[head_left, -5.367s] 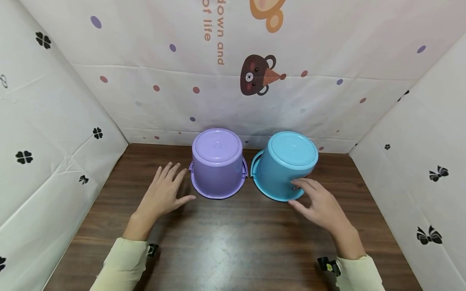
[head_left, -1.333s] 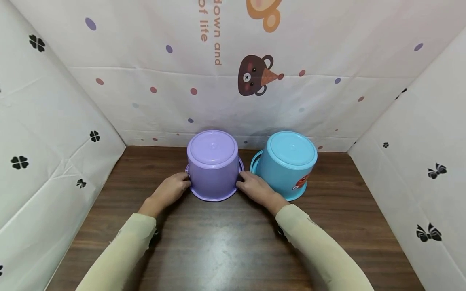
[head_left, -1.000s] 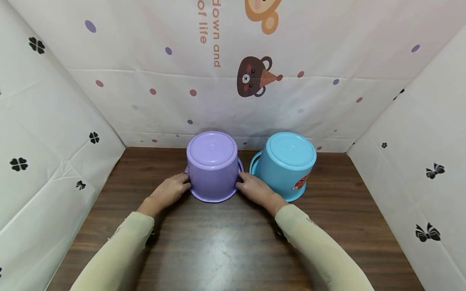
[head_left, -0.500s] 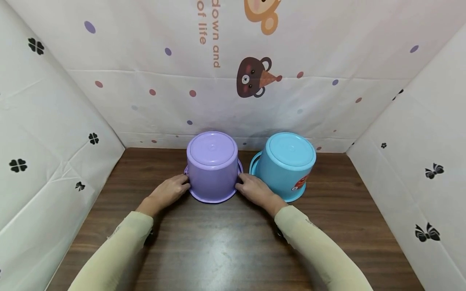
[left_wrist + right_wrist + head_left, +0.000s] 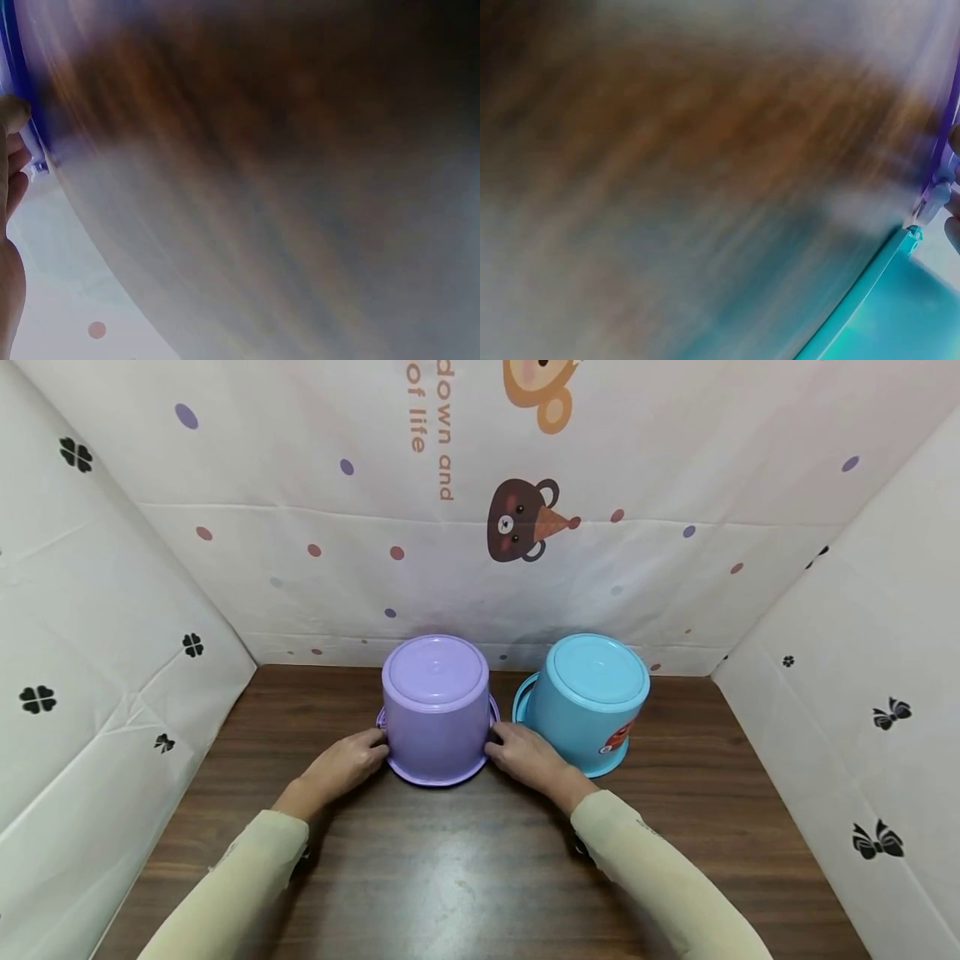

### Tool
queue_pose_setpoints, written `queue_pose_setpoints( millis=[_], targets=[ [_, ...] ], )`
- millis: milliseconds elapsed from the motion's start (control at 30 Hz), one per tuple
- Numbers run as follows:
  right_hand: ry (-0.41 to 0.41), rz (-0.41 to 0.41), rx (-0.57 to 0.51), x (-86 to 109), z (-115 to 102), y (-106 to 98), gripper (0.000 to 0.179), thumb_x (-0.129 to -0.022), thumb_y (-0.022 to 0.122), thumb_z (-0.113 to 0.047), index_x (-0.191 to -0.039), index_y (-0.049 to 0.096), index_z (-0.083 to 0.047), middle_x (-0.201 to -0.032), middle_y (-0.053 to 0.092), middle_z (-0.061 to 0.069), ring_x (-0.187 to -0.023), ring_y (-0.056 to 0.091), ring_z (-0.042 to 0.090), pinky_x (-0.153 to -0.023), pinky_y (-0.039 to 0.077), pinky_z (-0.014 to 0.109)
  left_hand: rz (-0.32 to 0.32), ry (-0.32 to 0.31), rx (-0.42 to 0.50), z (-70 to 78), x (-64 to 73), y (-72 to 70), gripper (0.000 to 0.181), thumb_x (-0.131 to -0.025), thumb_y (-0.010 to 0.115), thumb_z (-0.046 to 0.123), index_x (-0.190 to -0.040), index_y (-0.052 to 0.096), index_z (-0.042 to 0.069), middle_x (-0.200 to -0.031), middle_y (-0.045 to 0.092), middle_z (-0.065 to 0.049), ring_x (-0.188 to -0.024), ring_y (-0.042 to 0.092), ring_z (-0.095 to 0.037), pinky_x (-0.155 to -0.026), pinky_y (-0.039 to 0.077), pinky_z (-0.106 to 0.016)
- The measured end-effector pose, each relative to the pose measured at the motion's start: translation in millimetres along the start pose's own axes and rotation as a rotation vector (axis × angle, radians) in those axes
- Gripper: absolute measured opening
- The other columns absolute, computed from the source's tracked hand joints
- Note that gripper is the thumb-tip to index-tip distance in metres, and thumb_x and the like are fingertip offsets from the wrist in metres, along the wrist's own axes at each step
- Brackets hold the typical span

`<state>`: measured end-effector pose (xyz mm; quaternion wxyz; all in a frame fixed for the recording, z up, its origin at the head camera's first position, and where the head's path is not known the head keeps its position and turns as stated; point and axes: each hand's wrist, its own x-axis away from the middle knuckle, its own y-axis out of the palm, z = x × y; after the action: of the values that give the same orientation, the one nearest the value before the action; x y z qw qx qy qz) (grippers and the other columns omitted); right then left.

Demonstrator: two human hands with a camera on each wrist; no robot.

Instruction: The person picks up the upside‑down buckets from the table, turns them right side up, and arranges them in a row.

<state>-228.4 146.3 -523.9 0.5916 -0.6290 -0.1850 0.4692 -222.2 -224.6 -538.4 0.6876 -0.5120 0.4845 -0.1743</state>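
A purple bucket [image 5: 437, 727] stands upside down on the wooden table, its base facing up. My left hand [image 5: 347, 764] grips its rim on the left side, and my right hand [image 5: 527, 755] holds the rim on the right. In the left wrist view, the thumb and fingers close around the purple rim [image 5: 30, 112] at the picture's edge. Fingertips [image 5: 952, 225] touch the purple rim in the right wrist view, though most of that hand is out of frame. Beside my right hand, a blue bucket [image 5: 592, 706] is also upside down, with a red label [image 5: 618, 737] low on its side.
Patterned white cloth walls surround the table [image 5: 442, 877] at the back [image 5: 330, 585], left [image 5: 97, 635] and right [image 5: 847, 693]. The blue bucket's handle [image 5: 522, 697] lies close to my right hand.
Both hands have moved from open beside the two buckets to gripping the purple bucket. Within the last half second, that bucket has shifted slightly towards me. The blue bucket stays put.
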Motion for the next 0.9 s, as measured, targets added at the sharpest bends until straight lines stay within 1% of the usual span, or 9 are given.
queue_pose_setpoints(
  millis=[100,300,400,467,600,700,800,900],
  targets=[
    [-0.003,0.017,-0.001,1.3,-0.5,-1.7,0.005,-0.092,0.071,-0.007,-0.095,0.072,-0.011,-0.098,0.061,0.009,-0.08,0.06,0.019,-0.07,0.057,0.031,0.008,-0.001,0.002,2.2,1.5,-1.3,0.014,-0.082,0.075,-0.004,-0.088,0.065,0.002,-0.098,0.061,-0.01,-0.081,0.063,-0.022,-0.07,0.059,-0.037],
    [-0.009,0.074,-0.034,4.9,1.8,-3.9,0.006,-0.091,0.07,-0.007,-0.092,0.066,-0.011,-0.096,0.059,0.009,-0.078,0.057,0.019,-0.069,0.054,0.03,0.052,-0.012,0.032,7.0,3.3,-4.0,0.02,-0.078,0.081,-0.003,-0.094,0.069,0.002,-0.103,0.065,-0.011,-0.09,0.068,-0.025,-0.077,0.061,-0.038],
    [-0.014,0.092,-0.063,7.1,2.4,-5.6,0.003,-0.094,0.065,-0.007,-0.094,0.065,-0.01,-0.097,0.059,0.01,-0.08,0.058,0.021,-0.071,0.055,0.031,0.074,-0.019,0.047,9.2,2.8,-4.7,0.022,-0.077,0.081,-0.003,-0.095,0.07,0.002,-0.104,0.065,-0.012,-0.091,0.068,-0.024,-0.077,0.061,-0.037],
    [-0.016,0.093,-0.085,7.5,2.1,-7.0,0.004,-0.097,0.061,-0.008,-0.095,0.064,-0.009,-0.099,0.058,0.011,-0.082,0.058,0.022,-0.073,0.055,0.032,0.087,-0.029,0.047,10.2,2.6,-5.1,0.021,-0.077,0.08,-0.002,-0.095,0.07,0.002,-0.104,0.066,-0.012,-0.091,0.068,-0.024,-0.077,0.061,-0.036],
    [-0.01,0.089,-0.118,7.8,1.9,-8.5,0.001,-0.097,0.061,-0.007,-0.096,0.06,-0.007,-0.098,0.056,0.011,-0.084,0.057,0.023,-0.074,0.055,0.032,0.095,-0.07,0.066,12.6,0.3,-6.2,0.016,-0.081,0.077,-0.001,-0.095,0.07,0.002,-0.107,0.066,-0.015,-0.095,0.068,-0.025,-0.08,0.061,-0.036],
    [0.001,0.081,-0.127,7.2,1.7,-9.3,0.008,-0.093,0.065,-0.005,-0.094,0.057,-0.007,-0.096,0.054,0.01,-0.082,0.055,0.022,-0.073,0.054,0.031,0.103,-0.119,0.081,13.8,-0.5,-7.3,0.014,-0.083,0.076,0.002,-0.096,0.071,0.002,-0.114,0.064,-0.019,-0.103,0.068,-0.029,-0.087,0.061,-0.04],
    [0.009,0.07,-0.131,7.6,1.1,-10.0,0.009,-0.092,0.064,-0.004,-0.094,0.056,-0.007,-0.096,0.053,0.01,-0.081,0.053,0.022,-0.072,0.052,0.031,0.134,-0.15,0.106,14.7,-0.5,-6.5,0.017,-0.08,0.078,0.001,-0.095,0.071,0.001,-0.119,0.063,-0.022,-0.106,0.068,-0.033,-0.09,0.06,-0.043],
    [0.006,0.079,-0.148,8.5,1.2,-10.5,0.011,-0.091,0.065,-0.003,-0.096,0.056,-0.007,-0.098,0.054,0.01,-0.083,0.053,0.022,-0.073,0.053,0.031,0.178,-0.173,0.131,17.0,0.2,-4.9,0.021,-0.075,0.081,-0.001,-0.094,0.07,0.001,-0.119,0.063,-0.022,-0.104,0.069,-0.034,-0.085,0.062,-0.044]
  ],
)
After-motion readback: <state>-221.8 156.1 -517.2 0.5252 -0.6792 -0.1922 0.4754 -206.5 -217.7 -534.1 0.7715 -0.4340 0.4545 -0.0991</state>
